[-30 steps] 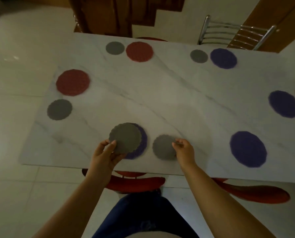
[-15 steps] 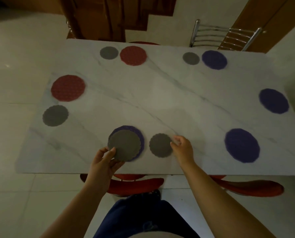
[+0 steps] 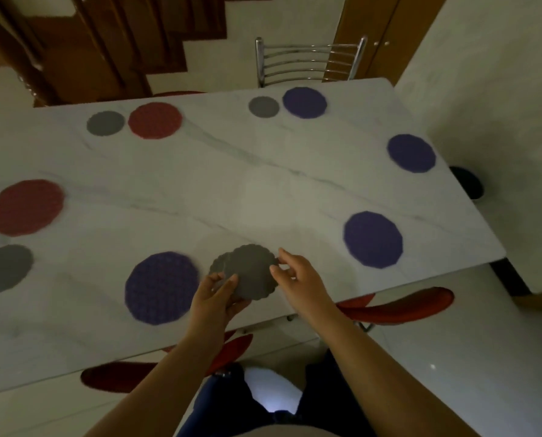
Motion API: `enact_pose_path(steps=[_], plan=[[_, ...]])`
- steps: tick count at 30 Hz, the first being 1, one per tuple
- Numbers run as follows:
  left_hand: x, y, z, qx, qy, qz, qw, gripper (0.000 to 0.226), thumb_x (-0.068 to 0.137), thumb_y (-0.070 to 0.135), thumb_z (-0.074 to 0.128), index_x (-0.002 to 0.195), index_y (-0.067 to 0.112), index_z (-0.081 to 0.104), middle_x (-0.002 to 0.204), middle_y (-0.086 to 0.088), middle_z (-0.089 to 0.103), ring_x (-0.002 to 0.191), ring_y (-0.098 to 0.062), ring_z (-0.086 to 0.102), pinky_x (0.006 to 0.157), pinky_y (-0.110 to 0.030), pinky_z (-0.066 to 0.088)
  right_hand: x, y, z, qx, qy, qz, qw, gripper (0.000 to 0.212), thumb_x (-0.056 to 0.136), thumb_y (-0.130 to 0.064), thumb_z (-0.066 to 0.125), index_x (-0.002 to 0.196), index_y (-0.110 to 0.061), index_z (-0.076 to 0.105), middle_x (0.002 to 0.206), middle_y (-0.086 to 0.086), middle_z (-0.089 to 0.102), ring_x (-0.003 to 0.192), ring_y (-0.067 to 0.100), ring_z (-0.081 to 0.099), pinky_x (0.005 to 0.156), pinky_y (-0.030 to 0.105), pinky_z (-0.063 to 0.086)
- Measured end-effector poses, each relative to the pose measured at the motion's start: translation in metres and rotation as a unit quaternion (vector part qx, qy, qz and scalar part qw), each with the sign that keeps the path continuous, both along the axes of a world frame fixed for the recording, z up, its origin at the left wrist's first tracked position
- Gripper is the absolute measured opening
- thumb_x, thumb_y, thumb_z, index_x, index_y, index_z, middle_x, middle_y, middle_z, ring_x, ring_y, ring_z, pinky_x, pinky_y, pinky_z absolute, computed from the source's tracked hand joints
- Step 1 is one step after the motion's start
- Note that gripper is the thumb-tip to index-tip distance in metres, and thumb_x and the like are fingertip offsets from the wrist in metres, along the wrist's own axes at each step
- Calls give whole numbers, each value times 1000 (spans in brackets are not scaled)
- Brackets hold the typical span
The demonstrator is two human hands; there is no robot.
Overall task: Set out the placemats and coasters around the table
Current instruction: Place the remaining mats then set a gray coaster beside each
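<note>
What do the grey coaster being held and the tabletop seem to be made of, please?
The grey coaster looks like matte felt or soft rubber: dull, scalloped edge, though blur leaves it open. The tabletop looks like marble or a marble-print slab: white, grey veins, soft sheen.

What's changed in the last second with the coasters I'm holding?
The left hand carried the grey coaster stack rightward off the near purple placemat, now uncovered. The right hand left the single coaster it laid and pinches the stack's right rim; that coaster is no longer visible. The other placemats and coasters stayed put.
</note>
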State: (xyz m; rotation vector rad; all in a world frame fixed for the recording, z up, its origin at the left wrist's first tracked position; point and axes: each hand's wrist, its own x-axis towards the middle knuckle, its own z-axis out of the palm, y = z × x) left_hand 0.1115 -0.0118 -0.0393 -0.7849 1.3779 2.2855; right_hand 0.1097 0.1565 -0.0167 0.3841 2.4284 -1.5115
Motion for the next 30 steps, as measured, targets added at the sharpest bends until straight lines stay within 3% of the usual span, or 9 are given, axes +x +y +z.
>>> enact_pose_path(steps=[4,7,12,15,16,19,22,25,30], plan=[[9,67,-4,-17,-19,7,1000,12,89,13,61,97,9,53,100,-18,67,80,-29,73,61,-30,58,0,63,-6,28,14,24,999,43,95,-31,49,137,-19,46,129,5,48,106,11,52,92,24,44],[14,130,-6,-21,-17,33,999,10,89,14,62,95,10,54,100,-20,69,81,-29,73,60,-29,58,0,122,-6,29,19,59,998,43,95,-32,50,136,-21,46,131,3,49,106,10,52,89,22,44],[17,228,2,-3,10,66,998,7,91,11,59,92,9,53,93,-16,71,79,-28,73,60,-30,58,-8,220,8,35,32,62,997,39,90,-31,60,126,-19,54,122,0,59,108,16,58,89,30,51],[19,271,6,2,13,77,997,6,91,12,60,94,9,55,87,-11,73,79,-27,73,61,-30,58,-12,264,15,14,61,30,998,17,85,-26,68,99,-23,60,94,-13,64,90,5,61,69,9,47],[21,281,7,-1,14,80,997,8,91,13,60,97,9,56,88,-11,73,80,-27,73,61,-29,58,-15,274,16,-2,57,21,998,13,83,-25,69,92,-25,60,88,-14,64,85,3,61,66,7,47],[22,299,9,11,19,86,996,12,91,16,60,101,9,60,88,-8,75,85,-27,72,65,-28,58,-22,298,15,-75,12,-16,997,9,81,-23,71,87,-23,63,85,-5,68,83,10,65,71,21,55],[19,302,9,49,22,105,993,10,91,14,57,97,9,61,87,-7,75,84,-25,72,66,-28,58,-26,316,13,-125,-16,-57,990,7,81,-22,70,84,-24,64,85,-3,70,80,9,68,69,22,57],[14,298,9,49,25,119,991,7,92,12,56,95,9,61,88,-7,75,83,-24,73,66,-28,59,-31,338,12,-195,-40,-130,971,5,85,-16,66,86,-15,62,93,8,68,86,21,68,73,32,58],[7,292,11,37,21,132,990,6,93,10,55,88,10,59,83,-6,72,75,-21,73,62,-27,59,-40,381,1,-176,-64,-244,952,16,87,-10,63,101,-5,57,100,14,61,92,27,62,70,32,54]])
